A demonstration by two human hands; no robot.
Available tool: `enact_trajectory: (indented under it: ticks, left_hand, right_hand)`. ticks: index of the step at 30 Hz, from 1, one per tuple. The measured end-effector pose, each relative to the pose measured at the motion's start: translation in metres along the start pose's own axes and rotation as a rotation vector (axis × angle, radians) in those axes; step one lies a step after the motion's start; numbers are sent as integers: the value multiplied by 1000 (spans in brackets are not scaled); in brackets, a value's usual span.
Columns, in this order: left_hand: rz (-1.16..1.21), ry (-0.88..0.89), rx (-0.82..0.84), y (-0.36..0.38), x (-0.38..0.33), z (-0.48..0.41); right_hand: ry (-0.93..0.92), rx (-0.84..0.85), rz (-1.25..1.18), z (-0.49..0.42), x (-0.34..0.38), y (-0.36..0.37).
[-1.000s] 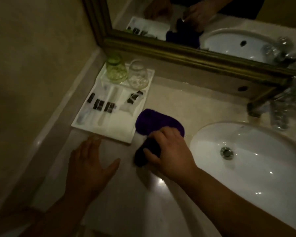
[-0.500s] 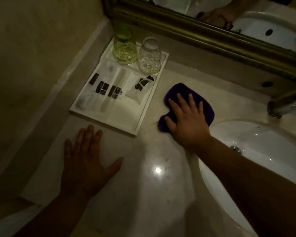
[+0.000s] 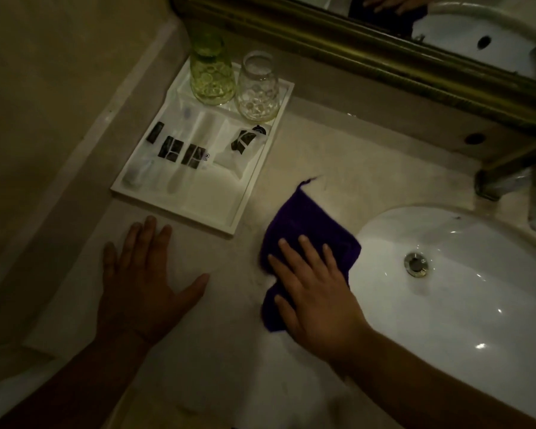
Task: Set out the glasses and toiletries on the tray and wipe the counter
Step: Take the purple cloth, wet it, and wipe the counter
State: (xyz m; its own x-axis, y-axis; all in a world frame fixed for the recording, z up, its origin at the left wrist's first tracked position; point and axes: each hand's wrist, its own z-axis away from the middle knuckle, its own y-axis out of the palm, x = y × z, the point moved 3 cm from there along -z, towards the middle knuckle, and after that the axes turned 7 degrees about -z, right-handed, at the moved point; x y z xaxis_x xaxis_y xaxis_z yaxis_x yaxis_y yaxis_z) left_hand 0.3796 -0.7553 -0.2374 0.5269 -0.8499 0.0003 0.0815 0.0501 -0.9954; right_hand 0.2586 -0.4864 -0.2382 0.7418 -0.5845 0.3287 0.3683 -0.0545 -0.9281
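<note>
Nearest, at about 7 o'clock, the left hand lies flat and open on the tabletop, fingers spread, holding nothing; it looks placed there to brace the person leaning in. At about 5 o'clock from centre the right hand is also open, palm pressed down on a purple cloth, pinning it rather than gripping it so that the whole cloth drags over the surface. The cloth sits between the tray and the sink, one edge touching the basin rim. Farther off, toward 11 o'clock, the white tray holds wrapped toiletries in its near compartments, and the green glass and clear glass stand upright side by side at its far end, near the mirror frame. The setting-out looks finished; wiping is under way.
</note>
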Motion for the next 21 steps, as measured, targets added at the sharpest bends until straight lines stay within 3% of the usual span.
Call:
enact_trajectory:
  ticks: [5,13,21]
  left_hand:
    - [-6,-1,-1,-2,0,2]
    - [-8,15,8,-5,-2,1]
    - [6,15,-10,-1,0,3]
  right_hand:
    - [-163,43,3,12,-26,-13]
    - [75,-43,-36,-66,-71,-46]
    - [196,-78,-35,-111,-35,-43]
